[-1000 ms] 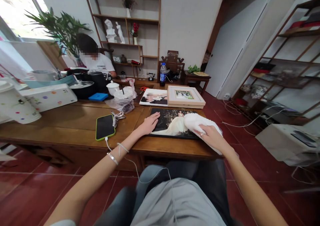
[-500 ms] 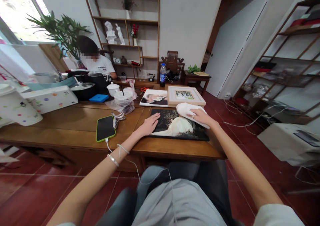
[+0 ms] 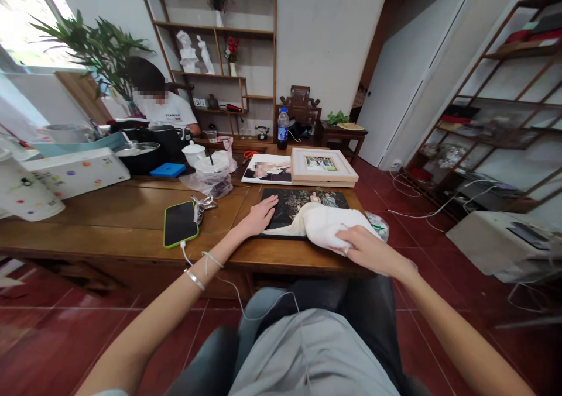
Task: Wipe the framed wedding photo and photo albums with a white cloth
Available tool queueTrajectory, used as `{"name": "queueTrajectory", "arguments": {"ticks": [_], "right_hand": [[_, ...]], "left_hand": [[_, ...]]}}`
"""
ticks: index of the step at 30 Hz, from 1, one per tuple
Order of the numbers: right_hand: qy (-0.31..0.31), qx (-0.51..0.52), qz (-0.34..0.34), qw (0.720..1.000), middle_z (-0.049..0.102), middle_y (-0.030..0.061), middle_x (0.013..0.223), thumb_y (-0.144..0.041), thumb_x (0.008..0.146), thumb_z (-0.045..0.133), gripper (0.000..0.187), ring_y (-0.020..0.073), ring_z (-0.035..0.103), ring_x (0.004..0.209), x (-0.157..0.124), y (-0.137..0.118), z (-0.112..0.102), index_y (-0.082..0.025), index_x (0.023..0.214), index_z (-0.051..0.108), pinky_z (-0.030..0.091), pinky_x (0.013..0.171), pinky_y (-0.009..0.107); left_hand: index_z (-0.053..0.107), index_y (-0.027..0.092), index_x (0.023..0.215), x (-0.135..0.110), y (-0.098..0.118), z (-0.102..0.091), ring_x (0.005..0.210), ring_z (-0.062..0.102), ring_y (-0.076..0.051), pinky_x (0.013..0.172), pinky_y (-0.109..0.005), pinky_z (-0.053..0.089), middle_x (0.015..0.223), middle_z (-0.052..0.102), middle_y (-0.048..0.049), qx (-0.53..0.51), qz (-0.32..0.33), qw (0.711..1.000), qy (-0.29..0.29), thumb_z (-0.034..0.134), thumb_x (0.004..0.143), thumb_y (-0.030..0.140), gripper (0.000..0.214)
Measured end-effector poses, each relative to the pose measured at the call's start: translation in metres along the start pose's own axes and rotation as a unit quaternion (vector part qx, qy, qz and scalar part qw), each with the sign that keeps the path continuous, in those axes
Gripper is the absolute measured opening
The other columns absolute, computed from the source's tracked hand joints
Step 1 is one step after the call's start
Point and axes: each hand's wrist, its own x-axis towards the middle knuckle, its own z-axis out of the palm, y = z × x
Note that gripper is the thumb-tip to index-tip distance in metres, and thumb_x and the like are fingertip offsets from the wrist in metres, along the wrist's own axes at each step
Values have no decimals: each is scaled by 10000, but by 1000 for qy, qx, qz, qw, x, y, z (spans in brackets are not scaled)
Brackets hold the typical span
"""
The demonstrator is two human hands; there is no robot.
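A dark photo panel (image 3: 287,202) lies flat on the wooden desk in front of me, with a pale gown and small figures printed on it. My left hand (image 3: 260,214) rests flat on its left edge, fingers stretched out and holding nothing. My right hand (image 3: 362,244) grips a white cloth (image 3: 327,223), pressed over the panel's lower right part and hiding it. Behind the panel are a light wooden picture frame (image 3: 325,168) and a white-edged photo print (image 3: 266,169).
Left on the desk are a phone (image 3: 181,223) on a white cable, a lidded cup (image 3: 212,163) in plastic, a blue box (image 3: 167,169) and a paper cup (image 3: 30,191). A bottle (image 3: 282,128) stands behind. Another person (image 3: 164,109) sits at the far left.
My right hand has drawn the white cloth from the panel's upper right down toward its near right edge, uncovering the small printed figures. My left hand stays on the panel.
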Motion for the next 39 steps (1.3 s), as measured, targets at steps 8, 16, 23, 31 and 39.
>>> {"name": "queueTrajectory", "arguments": {"ticks": [8,16,23,31,39], "right_hand": [[25,62,-33,997,659,60,905,-114,730,427,268,218,558,862,33,32,1,-158,882,643,385,793,303],[75,67,-13,995,629,109,1120,-296,801,503,281,295,503,1113,124,68,6,-142,997,635,325,965,439],[48,-45,-31,997,489,154,1320,-59,744,395,441,272,239,1346,104,51,27,-127,1142,573,201,1046,535],[28,-57,-87,994,354,32,1439,-59,680,471,431,281,190,1361,21,-18,28,-222,1042,639,165,1069,551],[38,-48,-69,996,428,106,1382,-60,693,448,463,256,201,1361,60,10,30,-193,1111,598,165,1060,559]], "left_hand": [[485,125,1266,0,1,-1,1315,330,-220,1067,-462,288,1398,397,-106,-13,3,1000,-1,307,890,310,456],[481,163,1272,1,-5,1,1314,331,-206,1069,-452,285,1401,398,-86,-6,10,1000,3,302,896,320,445],[468,152,1283,0,-3,1,1319,322,-206,1073,-443,281,1408,387,-90,-5,6,1000,1,281,901,326,459],[475,167,1276,-1,1,-1,1319,323,-202,1069,-447,289,1411,384,-81,2,0,1000,-2,298,896,303,441],[468,137,1279,-1,2,-1,1318,324,-210,1063,-458,296,1408,384,-104,2,-3,1000,-4,293,900,297,447]]}}
